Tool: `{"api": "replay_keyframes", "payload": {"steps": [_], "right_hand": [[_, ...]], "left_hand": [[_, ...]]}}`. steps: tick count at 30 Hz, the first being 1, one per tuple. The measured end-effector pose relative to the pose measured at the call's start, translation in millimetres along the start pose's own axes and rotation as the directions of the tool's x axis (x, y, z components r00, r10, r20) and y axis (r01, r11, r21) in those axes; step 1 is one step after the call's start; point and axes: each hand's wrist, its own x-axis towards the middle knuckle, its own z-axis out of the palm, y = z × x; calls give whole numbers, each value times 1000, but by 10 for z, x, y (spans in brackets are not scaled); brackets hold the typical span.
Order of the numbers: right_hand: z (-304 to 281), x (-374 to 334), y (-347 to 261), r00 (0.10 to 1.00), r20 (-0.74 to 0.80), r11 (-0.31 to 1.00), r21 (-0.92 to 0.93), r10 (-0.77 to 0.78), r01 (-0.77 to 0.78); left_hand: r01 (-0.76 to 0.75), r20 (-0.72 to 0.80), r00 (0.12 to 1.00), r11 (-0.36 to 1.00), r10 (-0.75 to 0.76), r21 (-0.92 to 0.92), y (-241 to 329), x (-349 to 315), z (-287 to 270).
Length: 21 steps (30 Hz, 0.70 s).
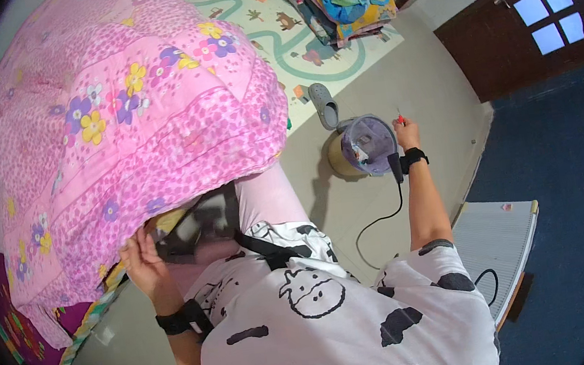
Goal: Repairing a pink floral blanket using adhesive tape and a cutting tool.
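1. The right hand [408,133], between 2 and 3 o'clock from the middle of the view, is closing its fingers around a small red item [399,119]; a thin tip is sticking up from it, too small to identify.
2. That hand is hovering just beside the bin [341,157], which is standing on the floor [443,105] on its 9 o'clock side, wearing a purple liner [375,132] with some litter lying inside.
3. The left hand [143,265], at 8 o'clock, is resting its loosely bent fingers by the lower edge of the pink flowered quilt [174,116]; whether they are pinching the cloth, I cannot tell.
4. The quilt is spreading in a puffy heap around 10 o'clock.
5. Both wrists are wearing black bands, and a black cable [378,221] is curving down near the right forearm.
6. A grey clog [324,105] is lying at 1 o'clock, near the bin.
7. Farther out at 1 o'clock, a pile of folded cloths [343,1] is sitting on a pale printed mat [274,35].
8. A brown door [484,57] is standing at 2 o'clock.
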Motion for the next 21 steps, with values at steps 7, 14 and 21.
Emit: {"api": "replay_keyframes", "payload": {"steps": [7,14,21], "right_hand": [[-54,200,572,980,-92,972,-141,176,-188],[-189,299,751,962,-99,960,-94,253,-262],[25,162,522,985,-156,981,189,76,-46]], "left_hand": [[-39,-114,993,999,40,17,155,74,-129],[-32,-174,984,999,27,-22,119,173,-211],[-22,1,1000,997,23,-69,148,193,-272]]}}
